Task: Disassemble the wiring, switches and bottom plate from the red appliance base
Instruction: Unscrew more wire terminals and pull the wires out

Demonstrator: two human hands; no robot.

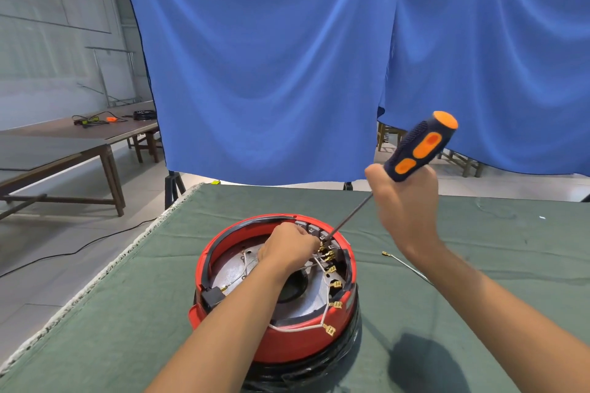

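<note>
Red appliance base (287, 341): right hand (407, 201) levers screwdriver (415, 150) at switches (322, 238)

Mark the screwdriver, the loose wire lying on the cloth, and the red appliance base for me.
screwdriver (418, 147), head view, on the blue and orange handle.
loose wire (404, 263), head view, mid-length on the cloth.
red appliance base (287, 344), head view, on the near red wall.

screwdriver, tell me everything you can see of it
The screwdriver has a chunky dark blue handle with orange inlays and an orange cap, rubbery-looking, and a long thin dark metal shaft. The right hand grips the lower handle, holding it tilted, handle up and right. The tip reaches down-left into the red base, at the brass terminals by the left hand.
</note>
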